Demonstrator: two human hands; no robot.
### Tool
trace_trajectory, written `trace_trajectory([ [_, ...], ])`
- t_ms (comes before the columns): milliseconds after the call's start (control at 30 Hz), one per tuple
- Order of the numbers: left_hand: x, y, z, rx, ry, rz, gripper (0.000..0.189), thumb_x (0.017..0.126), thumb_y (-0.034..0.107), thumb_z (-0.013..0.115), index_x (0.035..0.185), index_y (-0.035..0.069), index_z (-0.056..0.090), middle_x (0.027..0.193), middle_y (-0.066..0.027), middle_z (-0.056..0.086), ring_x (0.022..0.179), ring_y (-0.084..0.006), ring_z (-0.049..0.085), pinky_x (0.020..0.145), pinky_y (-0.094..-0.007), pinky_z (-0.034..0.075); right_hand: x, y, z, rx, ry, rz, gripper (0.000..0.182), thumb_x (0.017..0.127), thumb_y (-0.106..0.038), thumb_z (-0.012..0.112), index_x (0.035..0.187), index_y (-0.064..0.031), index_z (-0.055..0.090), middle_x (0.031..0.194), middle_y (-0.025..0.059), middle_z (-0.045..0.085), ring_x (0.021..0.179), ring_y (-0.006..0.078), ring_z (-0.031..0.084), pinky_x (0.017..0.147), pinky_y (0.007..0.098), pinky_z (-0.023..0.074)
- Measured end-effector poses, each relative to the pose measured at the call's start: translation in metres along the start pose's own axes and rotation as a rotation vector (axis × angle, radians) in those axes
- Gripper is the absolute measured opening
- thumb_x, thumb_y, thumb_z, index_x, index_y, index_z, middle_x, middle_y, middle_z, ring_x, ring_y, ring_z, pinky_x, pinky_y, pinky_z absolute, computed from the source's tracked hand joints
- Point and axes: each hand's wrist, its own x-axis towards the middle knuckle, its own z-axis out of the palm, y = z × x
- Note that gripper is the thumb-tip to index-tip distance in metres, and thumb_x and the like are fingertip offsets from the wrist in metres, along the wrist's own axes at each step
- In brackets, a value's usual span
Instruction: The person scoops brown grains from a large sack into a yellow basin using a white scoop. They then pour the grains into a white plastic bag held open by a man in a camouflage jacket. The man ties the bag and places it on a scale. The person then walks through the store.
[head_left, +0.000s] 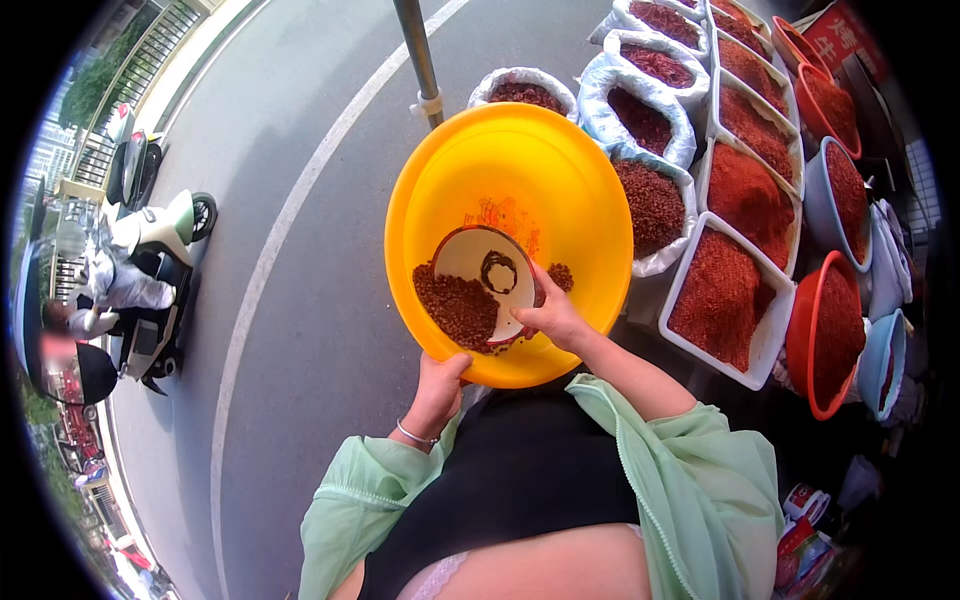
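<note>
A large yellow plastic basin (570, 165) is tilted in front of me. My left hand (442, 382) grips its near rim at the lower left, thumb over the edge. Inside the basin, my right hand (551, 307) holds a white enamel bowl (469, 259) by its right rim, thumb inside. Reddish-brown peppercorn-like spice (457, 307) lies partly in the bowl and over the basin's left side. A small heap of the same spice (559, 277) rests to the right of the bowl, near my right fingers.
Sacks of dried red spice (649, 202) stand to the right, beside white trays of ground chilli (720, 300) and red and blue basins (825, 337). A metal pole (416, 52) rises behind the yellow basin. On the road at left, a person rides a scooter (154, 300).
</note>
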Motion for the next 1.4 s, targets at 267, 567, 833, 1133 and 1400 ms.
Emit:
trace_trajectory([
  [267, -0.001, -0.015, 0.014, 0.108, -0.063, 0.111, 0.047, 0.076, -0.009, 0.048, 0.122, -0.001, 0.043, 0.114, -0.0111, 0.055, 0.100, -0.0247, 0.059, 0.081, -0.0361, 0.053, 0.007, -0.036, -0.014, 0.407, -0.075, -0.016, 0.062, 0.076, -0.015, 0.064, 0.131, -0.0089, 0.035, 0.113, 0.0062, 0.053, 0.084, 0.0143, 0.059, 0.058, 0.0263, 0.0504],
  [567, 0.003, 0.000, 0.027, -0.157, 0.081, 0.003, 0.051, 0.076, -0.009, 0.046, 0.125, 0.004, 0.039, 0.118, -0.0109, 0.050, 0.108, -0.0284, 0.054, 0.083, -0.0438, 0.052, -0.025, -0.079, -0.092, 0.392, 0.025, -0.108, 0.061, 0.074, -0.020, 0.066, 0.127, -0.0084, 0.038, 0.105, 0.0030, 0.057, 0.083, 0.0099, 0.060, 0.053, 0.0215, 0.0491],
  [833, -0.008, -0.015, -0.008, -0.164, 0.210, 0.090, 0.055, 0.075, -0.005, 0.048, 0.129, 0.005, 0.037, 0.121, -0.0108, 0.048, 0.111, -0.0309, 0.052, 0.088, -0.0492, 0.048, -0.047, -0.120, -0.217, -0.069, 0.612, -0.304, 0.068, 0.072, -0.012, 0.066, 0.133, -0.0108, 0.034, 0.101, 0.0044, 0.057, 0.067, 0.0086, 0.058, 0.042, 0.0212, 0.0447],
  [1133, -0.020, -0.016, -0.009, -0.202, 0.239, 0.094, 0.055, 0.075, -0.005, 0.046, 0.129, 0.004, 0.037, 0.123, -0.0112, 0.047, 0.112, -0.0308, 0.051, 0.090, -0.0475, 0.047, -0.003, -0.103, -0.266, -0.970, 0.939, -0.061, 0.092, 0.063, -0.028, 0.069, 0.142, -0.0154, 0.023, 0.130, 0.0216, 0.039, 0.120, 0.0355, 0.042, 0.100, 0.0399, 0.0357],
  [1400, -0.025, -0.024, -0.021, -0.212, 0.212, 0.122, 0.057, 0.074, -0.006, 0.045, 0.130, 0.005, 0.036, 0.125, -0.0116, 0.045, 0.116, -0.0313, 0.048, 0.093, -0.0492, 0.045, -0.010, -0.111, -0.260, -1.324, 0.954, -0.198, 0.096, 0.065, -0.027, 0.071, 0.143, -0.0217, 0.016, 0.134, 0.0187, 0.030, 0.111, 0.0397, 0.049, 0.091, 0.0438, 0.0446],
])
